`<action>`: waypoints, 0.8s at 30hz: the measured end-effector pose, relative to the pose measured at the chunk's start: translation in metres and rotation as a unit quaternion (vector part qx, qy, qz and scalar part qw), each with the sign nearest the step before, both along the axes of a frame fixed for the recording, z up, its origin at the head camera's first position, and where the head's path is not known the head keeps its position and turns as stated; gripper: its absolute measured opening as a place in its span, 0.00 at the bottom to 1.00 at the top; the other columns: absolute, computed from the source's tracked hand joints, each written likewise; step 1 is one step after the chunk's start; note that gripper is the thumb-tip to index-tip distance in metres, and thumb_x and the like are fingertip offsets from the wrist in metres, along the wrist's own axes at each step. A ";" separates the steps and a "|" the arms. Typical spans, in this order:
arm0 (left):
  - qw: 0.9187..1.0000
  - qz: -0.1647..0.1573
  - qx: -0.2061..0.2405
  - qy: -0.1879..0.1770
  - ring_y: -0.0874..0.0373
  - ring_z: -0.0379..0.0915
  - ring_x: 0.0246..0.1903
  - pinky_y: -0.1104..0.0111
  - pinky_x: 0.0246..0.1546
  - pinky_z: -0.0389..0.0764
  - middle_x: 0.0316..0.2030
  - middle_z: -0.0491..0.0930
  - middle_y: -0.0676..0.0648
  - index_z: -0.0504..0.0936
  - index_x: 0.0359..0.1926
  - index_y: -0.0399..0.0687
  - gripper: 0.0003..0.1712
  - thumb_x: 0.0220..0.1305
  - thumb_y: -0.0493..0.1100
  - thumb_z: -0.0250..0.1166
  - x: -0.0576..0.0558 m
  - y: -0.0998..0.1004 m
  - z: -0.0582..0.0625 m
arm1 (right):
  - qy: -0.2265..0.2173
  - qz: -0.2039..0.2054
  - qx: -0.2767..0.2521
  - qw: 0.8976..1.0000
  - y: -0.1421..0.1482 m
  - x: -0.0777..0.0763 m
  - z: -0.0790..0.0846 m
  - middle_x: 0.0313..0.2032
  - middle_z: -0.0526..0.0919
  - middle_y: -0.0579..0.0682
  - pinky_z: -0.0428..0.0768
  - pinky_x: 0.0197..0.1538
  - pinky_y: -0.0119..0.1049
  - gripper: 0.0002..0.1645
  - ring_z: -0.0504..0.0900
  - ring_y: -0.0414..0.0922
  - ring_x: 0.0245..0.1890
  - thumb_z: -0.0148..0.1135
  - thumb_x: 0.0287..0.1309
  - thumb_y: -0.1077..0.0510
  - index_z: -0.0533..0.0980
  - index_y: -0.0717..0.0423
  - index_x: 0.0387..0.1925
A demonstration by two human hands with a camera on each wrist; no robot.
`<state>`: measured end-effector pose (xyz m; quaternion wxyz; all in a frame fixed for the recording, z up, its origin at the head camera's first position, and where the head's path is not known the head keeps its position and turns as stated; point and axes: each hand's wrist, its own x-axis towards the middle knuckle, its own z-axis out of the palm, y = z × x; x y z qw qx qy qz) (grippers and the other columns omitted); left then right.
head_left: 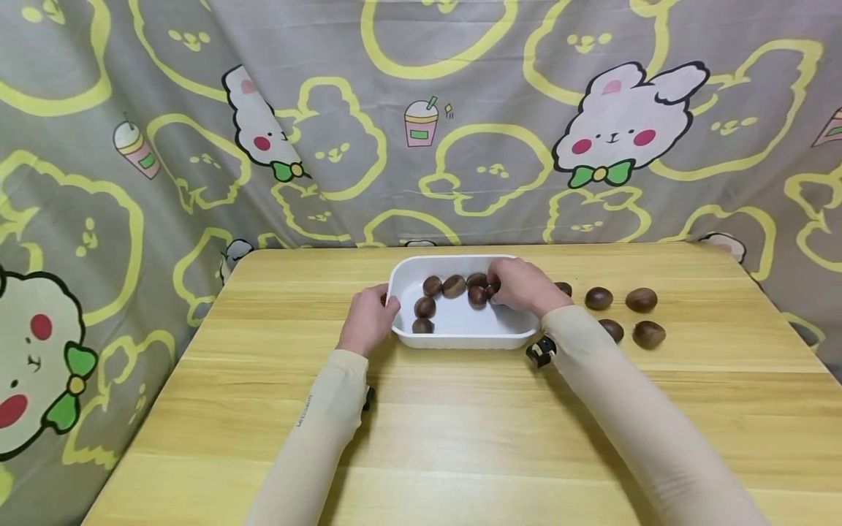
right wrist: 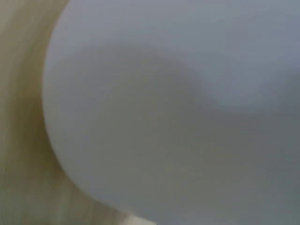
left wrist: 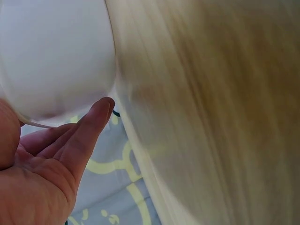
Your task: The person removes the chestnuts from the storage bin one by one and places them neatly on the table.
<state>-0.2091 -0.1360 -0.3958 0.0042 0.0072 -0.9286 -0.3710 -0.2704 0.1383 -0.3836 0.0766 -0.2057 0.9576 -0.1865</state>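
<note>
On the desk (head_left: 421,431), the left grip (head_left: 368,319) is pinching the white tray (head_left: 460,340) at its left end, the right grip (head_left: 521,285) is pinching 1 chestnut (head_left: 492,290) inside, near other chestnuts (head_left: 454,286), while 5 loose chestnuts (head_left: 641,299) are lying to the right.

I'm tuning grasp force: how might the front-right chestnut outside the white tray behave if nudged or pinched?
The chestnut would probably roll or rock, given its rounded form. Its glossy surface looks smooth, so it may slip when pinched.
</note>
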 end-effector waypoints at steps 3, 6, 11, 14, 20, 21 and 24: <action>1.000 0.001 0.000 -0.001 0.52 0.78 0.43 0.60 0.44 0.80 0.46 0.83 0.40 0.80 0.57 0.37 0.21 0.68 0.40 0.54 0.000 0.001 0.001 | -0.010 0.002 -0.009 1.000 0.002 -0.001 0.001 0.33 0.80 0.52 0.75 0.43 0.48 0.12 0.77 0.52 0.36 0.71 0.49 0.64 0.79 0.59 0.37; 1.000 0.002 0.000 -0.002 0.52 0.78 0.42 0.60 0.44 0.80 0.44 0.84 0.41 0.81 0.56 0.38 0.20 0.68 0.40 0.54 -0.001 0.002 0.002 | -0.014 0.007 -0.034 0.999 0.004 0.000 0.003 0.33 0.80 0.51 0.75 0.44 0.47 0.12 0.77 0.51 0.37 0.71 0.50 0.63 0.80 0.58 0.37; 1.000 0.003 0.001 -0.004 0.52 0.78 0.42 0.61 0.43 0.79 0.44 0.83 0.41 0.81 0.56 0.38 0.20 0.68 0.40 0.54 -0.001 0.002 0.002 | -0.020 0.019 -0.079 0.996 0.009 0.002 0.006 0.36 0.82 0.51 0.74 0.47 0.46 0.13 0.77 0.50 0.39 0.71 0.51 0.62 0.81 0.58 0.41; 1.000 0.003 0.002 -0.005 0.52 0.78 0.42 0.60 0.44 0.80 0.45 0.83 0.40 0.81 0.57 0.38 0.20 0.68 0.40 0.54 -0.001 0.001 0.001 | -0.028 0.025 -0.103 0.994 0.011 0.004 0.007 0.38 0.83 0.52 0.74 0.49 0.47 0.14 0.78 0.50 0.41 0.70 0.52 0.61 0.81 0.58 0.43; 1.000 0.001 -0.002 -0.002 0.52 0.78 0.41 0.61 0.43 0.80 0.45 0.83 0.40 0.80 0.57 0.37 0.21 0.69 0.40 0.53 0.000 0.001 0.001 | -0.030 0.026 -0.145 0.989 0.014 0.009 0.009 0.42 0.84 0.53 0.73 0.54 0.49 0.17 0.79 0.51 0.47 0.70 0.54 0.61 0.80 0.59 0.46; 1.000 0.001 -0.003 -0.002 0.52 0.78 0.41 0.61 0.42 0.80 0.45 0.83 0.40 0.80 0.57 0.37 0.21 0.69 0.40 0.53 0.000 0.001 0.001 | -0.030 0.025 -0.152 0.988 0.014 0.010 0.009 0.42 0.84 0.53 0.73 0.54 0.49 0.17 0.79 0.51 0.47 0.70 0.55 0.61 0.80 0.59 0.47; 1.000 0.001 -0.002 -0.001 0.52 0.78 0.41 0.61 0.43 0.80 0.45 0.83 0.39 0.80 0.57 0.37 0.21 0.69 0.40 0.53 0.000 0.001 0.000 | -0.028 0.020 -0.171 0.985 0.017 0.013 0.010 0.43 0.84 0.52 0.73 0.55 0.50 0.17 0.79 0.50 0.48 0.70 0.55 0.60 0.81 0.58 0.47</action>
